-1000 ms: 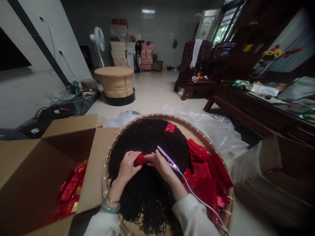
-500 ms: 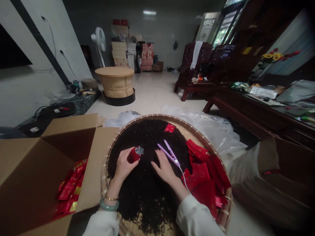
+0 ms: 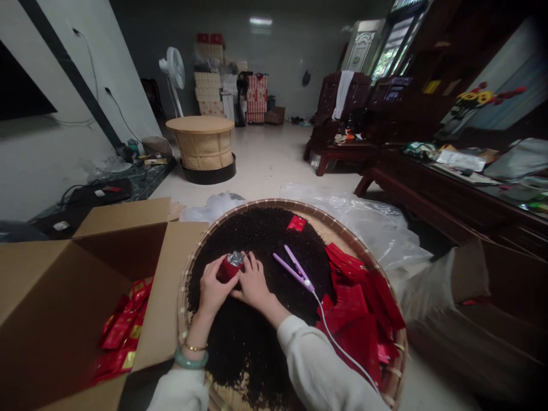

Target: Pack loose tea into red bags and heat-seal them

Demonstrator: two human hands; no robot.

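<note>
My left hand (image 3: 213,289) is closed around a small red foil pouch (image 3: 232,268), whose open, silvery mouth faces up. From the other side my right hand (image 3: 255,285) holds the pouch's right edge, its thumb near the left thumb. Both hands are over dark loose tea leaves (image 3: 261,228) spread across a round bamboo tray (image 3: 184,297). To the right of my right hand lies a lilac flat iron (image 3: 297,271), its two arms spread apart. A flat red packet (image 3: 296,223) rests on the leaves farther back.
Red empty-looking pouches (image 3: 353,311) are heaped at the tray's right side. Filled red packets (image 3: 124,331) lie inside an open cardboard box (image 3: 180,251) on the left. Plastic sheeting (image 3: 363,225) covers floor behind the tray, and a dark wooden table (image 3: 411,188) stands to the right.
My right hand has moved left, away from beside the flat iron, and now grips the pouch. My left hand keeps its hold, with the pouch's mouth now more upright.
</note>
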